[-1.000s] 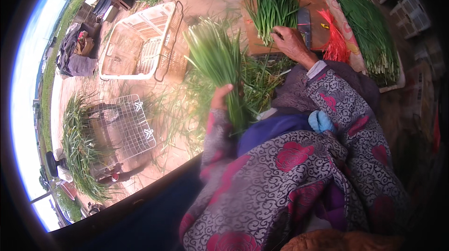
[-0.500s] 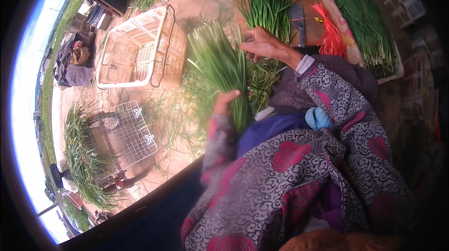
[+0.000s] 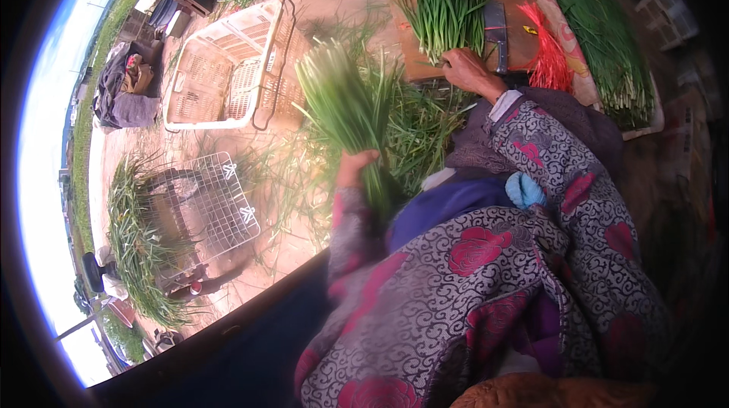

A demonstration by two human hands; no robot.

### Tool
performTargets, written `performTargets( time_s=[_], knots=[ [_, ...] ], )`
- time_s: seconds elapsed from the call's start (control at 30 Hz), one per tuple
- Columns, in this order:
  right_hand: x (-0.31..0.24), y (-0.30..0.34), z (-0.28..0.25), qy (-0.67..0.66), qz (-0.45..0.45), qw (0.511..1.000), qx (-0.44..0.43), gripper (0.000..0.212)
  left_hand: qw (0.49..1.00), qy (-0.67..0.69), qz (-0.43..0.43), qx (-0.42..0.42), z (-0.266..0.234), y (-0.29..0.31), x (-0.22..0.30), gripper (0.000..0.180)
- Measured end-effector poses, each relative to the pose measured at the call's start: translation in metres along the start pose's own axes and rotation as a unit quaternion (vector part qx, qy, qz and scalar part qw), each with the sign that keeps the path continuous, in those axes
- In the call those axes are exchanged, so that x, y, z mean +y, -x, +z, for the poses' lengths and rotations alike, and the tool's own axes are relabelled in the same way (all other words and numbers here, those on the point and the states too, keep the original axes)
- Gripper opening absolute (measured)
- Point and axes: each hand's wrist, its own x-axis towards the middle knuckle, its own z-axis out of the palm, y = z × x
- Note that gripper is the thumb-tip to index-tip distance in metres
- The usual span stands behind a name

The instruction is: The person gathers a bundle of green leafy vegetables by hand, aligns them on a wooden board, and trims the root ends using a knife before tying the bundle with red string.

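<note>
A thick bunch of green chives (image 3: pixel 342 100), its pale ends upward and blurred by motion, stands in my left hand (image 3: pixel 355 168), whose fingers wrap round its lower part. My right hand (image 3: pixel 468 72) is at the near end of a neat pile of chives (image 3: pixel 448 9) lying on a brown board (image 3: pixel 414 51). Its fingers are curled close to the pale stalk ends; what they hold, if anything, is hidden. Beside the pile lies a dark flat metal blade (image 3: pixel 496 36), and right of it a bundle of red ties (image 3: pixel 548 55).
Loose chives (image 3: pixel 425 123) litter the ground below the board. A white plastic crate (image 3: pixel 262 85) lies left of my left hand, with a white wire rack (image 3: pixel 220 207) and heaped greens (image 3: pixel 137 241) nearer. A long tray of chives (image 3: pixel 604 43) stands at the far right.
My right hand has moved right, away from the held bunch, to the pile on the board. The bunch in my left hand has shifted slightly left.
</note>
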Motion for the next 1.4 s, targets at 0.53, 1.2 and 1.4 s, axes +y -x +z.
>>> performTargets(
  time_s=[0.53, 1.2, 1.4],
  knots=[
    [-0.125, 0.014, -0.009, -0.72, 0.147, 0.657, -0.168, 0.056, 0.992, 0.107, -0.06, 0.044, 0.021, -0.012, 0.014, 0.062],
    [-0.115, 0.005, -0.056, 0.001, -0.225, 0.97, 0.095, 0.057, 0.975, 0.041, -0.091, -0.196, 0.032, 0.009, -0.023, 0.074],
    [-0.107, -0.005, -0.043, 0.049, -0.355, 0.929, 0.089, 0.011, 0.975, 0.074, -0.103, -0.183, 0.03, 0.011, -0.019, 0.069]
  ],
)
